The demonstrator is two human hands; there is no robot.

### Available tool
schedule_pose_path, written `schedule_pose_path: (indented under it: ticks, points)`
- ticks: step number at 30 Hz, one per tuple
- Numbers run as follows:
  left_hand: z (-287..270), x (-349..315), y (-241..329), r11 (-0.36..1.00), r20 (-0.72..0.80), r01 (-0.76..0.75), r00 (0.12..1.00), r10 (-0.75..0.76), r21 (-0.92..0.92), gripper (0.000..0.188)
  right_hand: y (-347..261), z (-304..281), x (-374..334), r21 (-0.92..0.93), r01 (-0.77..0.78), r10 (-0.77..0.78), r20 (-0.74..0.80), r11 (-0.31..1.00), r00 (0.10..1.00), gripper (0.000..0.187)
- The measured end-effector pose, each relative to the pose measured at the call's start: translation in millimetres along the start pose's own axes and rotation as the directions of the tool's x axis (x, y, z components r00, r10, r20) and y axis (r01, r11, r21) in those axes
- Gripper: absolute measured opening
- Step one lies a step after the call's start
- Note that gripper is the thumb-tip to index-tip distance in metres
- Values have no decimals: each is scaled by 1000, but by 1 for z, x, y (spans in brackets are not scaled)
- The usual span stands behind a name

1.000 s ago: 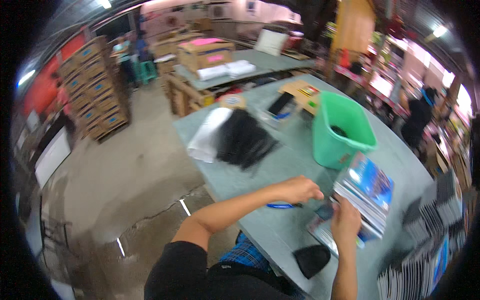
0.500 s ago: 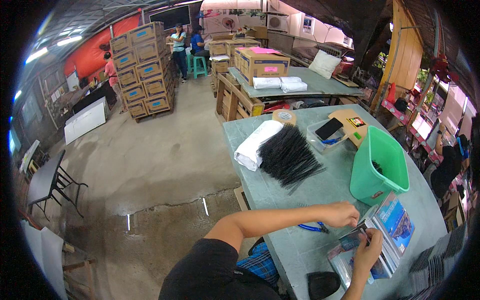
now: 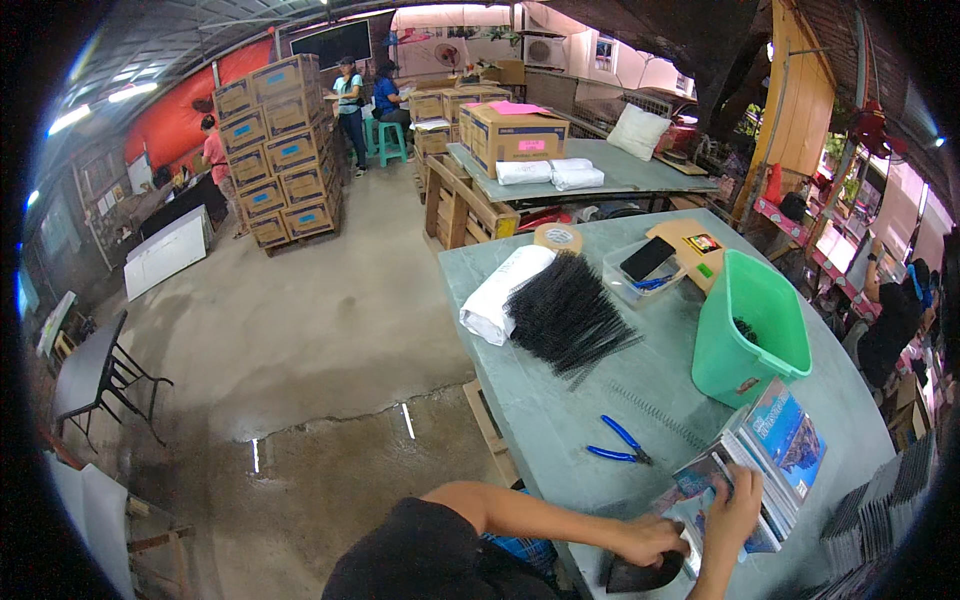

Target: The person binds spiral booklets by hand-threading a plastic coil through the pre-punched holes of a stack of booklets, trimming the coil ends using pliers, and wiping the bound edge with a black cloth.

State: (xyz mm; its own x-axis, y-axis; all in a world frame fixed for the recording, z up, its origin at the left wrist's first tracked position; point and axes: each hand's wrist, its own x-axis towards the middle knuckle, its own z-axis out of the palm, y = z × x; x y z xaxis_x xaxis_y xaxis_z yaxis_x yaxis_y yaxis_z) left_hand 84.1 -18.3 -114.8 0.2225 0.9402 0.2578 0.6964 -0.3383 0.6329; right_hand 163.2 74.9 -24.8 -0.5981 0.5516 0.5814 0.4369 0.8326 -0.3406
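Observation:
A stack of notebooks with blue picture covers lies at the table's near right. My right hand is closed on the edge of a notebook at the near side of this stack. Just left of it, my left hand is curled with fingers together, above a dark rounded flat piece by the table edge. What its fingertips hold is hidden. Blue-handled cutting pliers lie open beyond my left forearm. A single black spiral coil rests beside them, and a pile of black coils lies farther off.
A green bin stands behind the notebooks. Left of it are a clear tray with a phone, a tape roll and a white roll. Dark stacked pieces sit at right. Stacked cartons and several people are farther away.
My left hand has moved down and nearer, from beside the notebooks' top edge to the dark piece. The pliers and single coil are now uncovered. My right hand stays at the notebooks.

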Motion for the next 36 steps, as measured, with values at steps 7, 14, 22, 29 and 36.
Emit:
schedule_pose_path:
  ticks: [7, 14, 22, 29, 36]
  points:
    - [-88, 8, -11, 964, -691, 27, 702, 171, 266, 43, 28, -41, -30, -76, -130, 130, 2, 989, 991, 18]
    - [-106, 16, -3, 964, -615, -43, 762, 202, 264, 33, 48, -38, -37, -23, -174, 174, -18, 984, 985, 12]
    - [-101, 27, -1, 967, -702, -85, 673, 233, 240, 33, 34, -39, -33, -6, -87, 87, -72, 996, 994, 12]
    - [-114, 29, 15, 990, -710, -116, 691, 140, 83, 30, 42, -36, -37, -67, -53, 48, -82, 996, 996, 14]
    - [-112, 38, 19, 978, -732, -201, 659, 174, 52, 27, 38, -36, -36, -135, -33, 27, -45, 990, 999, 16]
